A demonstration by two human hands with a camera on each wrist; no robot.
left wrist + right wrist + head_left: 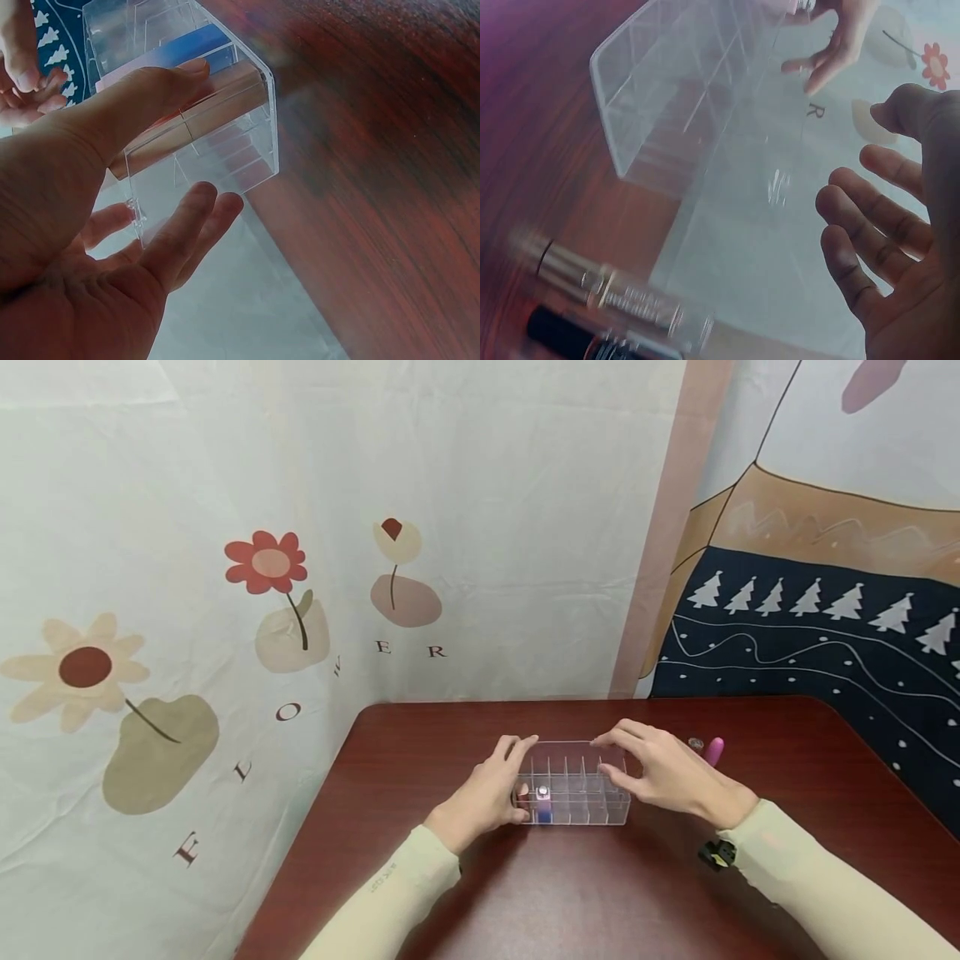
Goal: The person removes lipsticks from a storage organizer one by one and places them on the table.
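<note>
A clear plastic organizer point(581, 787) divided into small compartments sits on the table. My left hand point(483, 789) grips its left end, with the thumb across the front wall and the other fingers at the side and back. Two tubes stand in the leftmost compartments: a copper-coloured one point(221, 105), partly covered by the thumb, and a blue-to-pink one point(543, 808). At the organizer's right end hovers my right hand point(663, 768), fingers spread and relaxed. In the right wrist view that hand holds nothing and appears apart from the clear wall.
Beyond my right hand lie a pink tube point(715, 752) and a small round clear-looking item point(696, 744). The right wrist view shows a gold-and-clear tube point(637, 300) and a black-capped tube point(562, 330), both blurred. A printed cloth wall point(510, 568) borders the brown table point(420, 735).
</note>
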